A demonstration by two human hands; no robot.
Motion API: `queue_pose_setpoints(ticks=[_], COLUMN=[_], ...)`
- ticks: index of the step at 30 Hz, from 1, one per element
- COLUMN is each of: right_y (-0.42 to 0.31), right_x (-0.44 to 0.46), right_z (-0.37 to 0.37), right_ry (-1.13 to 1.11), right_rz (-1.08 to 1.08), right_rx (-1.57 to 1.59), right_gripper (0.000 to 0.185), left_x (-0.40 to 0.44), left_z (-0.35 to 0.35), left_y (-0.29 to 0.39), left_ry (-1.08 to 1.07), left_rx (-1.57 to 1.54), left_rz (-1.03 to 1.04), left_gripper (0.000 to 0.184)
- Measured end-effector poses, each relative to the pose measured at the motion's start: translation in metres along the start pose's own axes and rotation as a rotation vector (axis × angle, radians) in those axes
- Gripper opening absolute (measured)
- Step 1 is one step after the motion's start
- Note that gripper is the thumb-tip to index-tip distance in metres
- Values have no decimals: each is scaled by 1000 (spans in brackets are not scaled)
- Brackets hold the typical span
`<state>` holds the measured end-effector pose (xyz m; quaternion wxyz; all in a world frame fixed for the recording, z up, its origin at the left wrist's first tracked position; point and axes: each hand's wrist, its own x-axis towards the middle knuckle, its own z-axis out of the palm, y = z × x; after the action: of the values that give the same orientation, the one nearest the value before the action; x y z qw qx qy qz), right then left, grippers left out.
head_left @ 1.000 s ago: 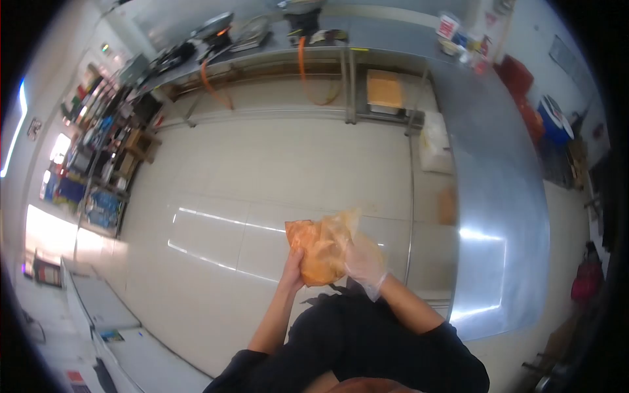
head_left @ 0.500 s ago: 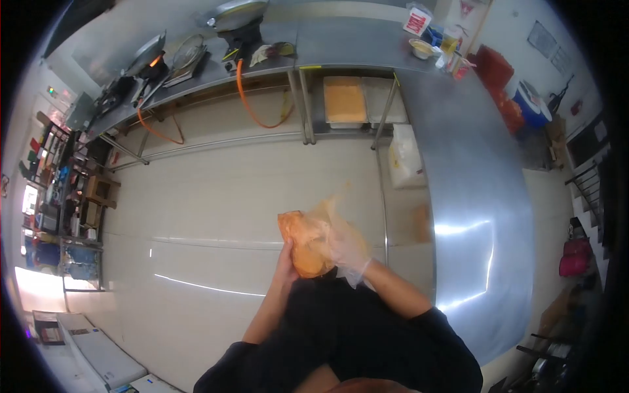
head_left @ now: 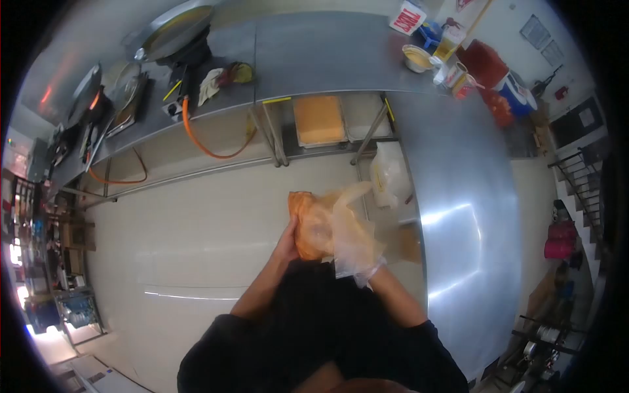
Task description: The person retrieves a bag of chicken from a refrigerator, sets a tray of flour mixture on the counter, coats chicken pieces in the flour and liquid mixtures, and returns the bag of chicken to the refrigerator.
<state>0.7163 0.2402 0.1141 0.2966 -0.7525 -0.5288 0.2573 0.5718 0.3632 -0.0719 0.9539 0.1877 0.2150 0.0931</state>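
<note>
In front of my dark clothing, my left hand (head_left: pixel 286 243) grips the left side of an orange plastic bag (head_left: pixel 313 229); its contents cannot be made out. My right hand (head_left: pixel 367 257) is at the bag's right side, under loose clear plastic (head_left: pixel 350 226) that looks like a disposable glove and is smeared orange. The plastic hides the fingers of that hand, so their hold is unclear. Both hands are above the floor, between my body and the metal counter.
A steel counter (head_left: pixel 468 275) runs along my right and joins a back table with a wok (head_left: pixel 175 31) on a burner. An orange hose (head_left: pixel 196 141) hangs below. Under the table stand a tray of orange material (head_left: pixel 319 121) and a white sack (head_left: pixel 389 173). A bowl (head_left: pixel 417 59) sits at the corner.
The view has shifted closer to the back table. The bag stands more upright, and the clear plastic around my right hand now spreads wider and hangs lower.
</note>
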Motion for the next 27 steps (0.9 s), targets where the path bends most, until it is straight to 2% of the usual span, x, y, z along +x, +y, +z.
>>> queue_pose_setpoints(ticks=[3, 5, 6, 9, 12, 15, 18, 21, 24, 25, 26, 27], right_y=[21, 48, 62, 107, 151, 193, 238, 287, 325, 333, 341, 347], right_x=[35, 51, 59, 82, 88, 96, 104, 99, 74, 66, 54, 43], right_z=[-30, -45, -51, -68, -85, -92, -81, -45, 17, 37, 62, 86], right_ry=[-9, 57, 88, 161, 212, 255, 285, 314, 348, 357, 379, 409], right_rz=[86, 177, 226, 364, 502, 640, 789, 994, 1235, 1318, 1396, 1479], right_rx=[-36, -15, -2, 34, 85, 153, 225, 309, 385, 403, 420, 440], right_gripper=[49, 49, 49, 48, 48, 48, 48, 48, 47, 47, 47, 47], left_x=[53, 96, 114, 161, 201, 251, 303, 362, 440, 478, 510, 549], left_z=[14, 19, 23, 35, 51, 33, -34, -145, -301, -348, -391, -423], left_y=[42, 62, 72, 100, 113, 122, 125, 125, 121, 121, 128, 133], left_ry=[-22, -28, -22, -23, -128, -37, 240, 532, 540, 606, 519, 572], left_rx=[-14, 29, 156, 189, 137, 217, 493, 899, 1103, 1155, 1147, 1223], left_rz=[-97, -98, -74, -137, -159, -240, -391, -492, -470, -490, -417, -326], left_gripper=[68, 68, 73, 74, 74, 72, 72, 65, 49, 44, 39, 43])
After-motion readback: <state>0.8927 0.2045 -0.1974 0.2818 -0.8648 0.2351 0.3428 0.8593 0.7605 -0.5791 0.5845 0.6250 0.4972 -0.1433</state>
